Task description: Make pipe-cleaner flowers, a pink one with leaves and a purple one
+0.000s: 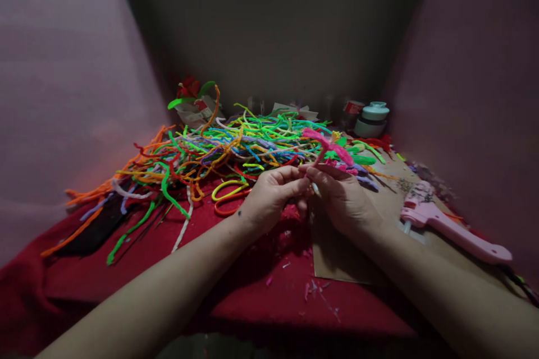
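My left hand and my right hand meet in the middle of the view, above the edge of a cardboard sheet. Between their fingertips they pinch a pink fuzzy pipe cleaner, bent into looped, petal-like shapes at the top. Both hands are closed on its lower part, which the fingers mostly hide. A small pale tip shows under my right thumb; I cannot tell what it is. Left of my left wrist lie yellow and orange-red loops, resembling scissor handles.
A large tangled heap of colourful pipe cleaners covers the back of the red cloth. On the cardboard at right rests a pink glue gun. A pale teal-lidded jar stands behind. Small scraps lie near the front.
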A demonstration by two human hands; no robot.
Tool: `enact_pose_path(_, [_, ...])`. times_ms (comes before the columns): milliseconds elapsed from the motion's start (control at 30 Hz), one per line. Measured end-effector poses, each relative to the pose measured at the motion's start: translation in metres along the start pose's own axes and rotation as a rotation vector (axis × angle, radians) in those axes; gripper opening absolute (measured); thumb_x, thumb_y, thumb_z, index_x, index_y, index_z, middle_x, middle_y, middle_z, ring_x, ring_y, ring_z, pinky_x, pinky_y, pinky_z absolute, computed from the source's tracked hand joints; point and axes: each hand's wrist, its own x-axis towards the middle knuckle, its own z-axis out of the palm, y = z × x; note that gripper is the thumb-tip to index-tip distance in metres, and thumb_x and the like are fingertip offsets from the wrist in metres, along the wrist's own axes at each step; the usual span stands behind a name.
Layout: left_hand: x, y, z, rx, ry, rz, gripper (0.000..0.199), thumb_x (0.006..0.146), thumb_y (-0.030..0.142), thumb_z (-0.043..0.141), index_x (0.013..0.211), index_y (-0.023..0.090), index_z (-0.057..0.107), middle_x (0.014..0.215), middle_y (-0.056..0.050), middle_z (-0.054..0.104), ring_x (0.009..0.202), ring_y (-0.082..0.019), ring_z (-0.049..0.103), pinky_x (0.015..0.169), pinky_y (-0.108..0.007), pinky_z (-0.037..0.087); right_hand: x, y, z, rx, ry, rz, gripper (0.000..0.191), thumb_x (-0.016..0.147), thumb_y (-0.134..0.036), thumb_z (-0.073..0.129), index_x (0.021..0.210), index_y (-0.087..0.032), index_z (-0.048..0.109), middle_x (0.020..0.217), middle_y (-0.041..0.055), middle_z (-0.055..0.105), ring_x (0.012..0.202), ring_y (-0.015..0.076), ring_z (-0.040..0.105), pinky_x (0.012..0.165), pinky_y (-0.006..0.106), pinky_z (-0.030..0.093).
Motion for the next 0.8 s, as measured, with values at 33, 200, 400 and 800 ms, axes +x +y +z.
enact_pose_path(33, [-0.0004, -0.0005, 0.0013, 0.062, 0.030, 0.036, 0.017, 0.075, 0.027, 0.068, 0.073, 0.012, 0.062, 0.060, 0.001, 0.060, 0.046, -0.007, 0.054, 0.048, -0.019, 0.046, -0.0001, 0.0002, 0.0004, 0.000, 0.017, -0.003, 0.014, 0.068, -0.029, 0.076, 0.079, -0.020, 0.074, 0.075, 0.0013, 0.070, 0.063, 0.0136, 0.057, 0.056, 0.027, 0.044])
enact_pose_path(200, [0.0003, -0.0044, 0.0039, 0.245, 0.178, 0.141, 0.020, 0.078, 0.030, 0.065, 0.068, 0.012, 0.063, 0.059, 0.002, 0.059, 0.048, -0.006, 0.053, 0.051, -0.018, 0.043, -0.0017, -0.0007, 0.0031, -0.001, 0.058, -0.031, 0.015, 0.062, -0.028, 0.080, 0.074, -0.021, 0.074, 0.072, -0.0003, 0.069, 0.066, 0.0137, 0.059, 0.063, 0.029, 0.048])
enact_pose_path(400, [0.0022, -0.0088, 0.0038, 0.200, 0.227, 0.167, 0.012, 0.079, 0.024, 0.064, 0.075, 0.014, 0.060, 0.058, 0.005, 0.055, 0.045, -0.004, 0.047, 0.044, -0.016, 0.036, -0.0050, -0.0086, 0.0055, -0.164, 0.117, -0.068, 0.017, 0.062, -0.034, 0.080, 0.074, -0.024, 0.075, 0.072, -0.0001, 0.069, 0.064, 0.0148, 0.058, 0.064, 0.032, 0.050])
enact_pose_path(800, [-0.0023, -0.0052, 0.0046, 0.133, 0.147, 0.082, 0.018, 0.084, 0.024, 0.058, 0.071, 0.013, 0.056, 0.055, 0.004, 0.055, 0.035, 0.001, 0.038, 0.036, -0.012, 0.026, 0.0005, -0.0026, -0.0031, -0.274, -0.003, -0.077, 0.021, 0.071, -0.037, 0.073, 0.083, -0.021, 0.074, 0.082, 0.0026, 0.070, 0.078, 0.0176, 0.064, 0.067, 0.030, 0.051])
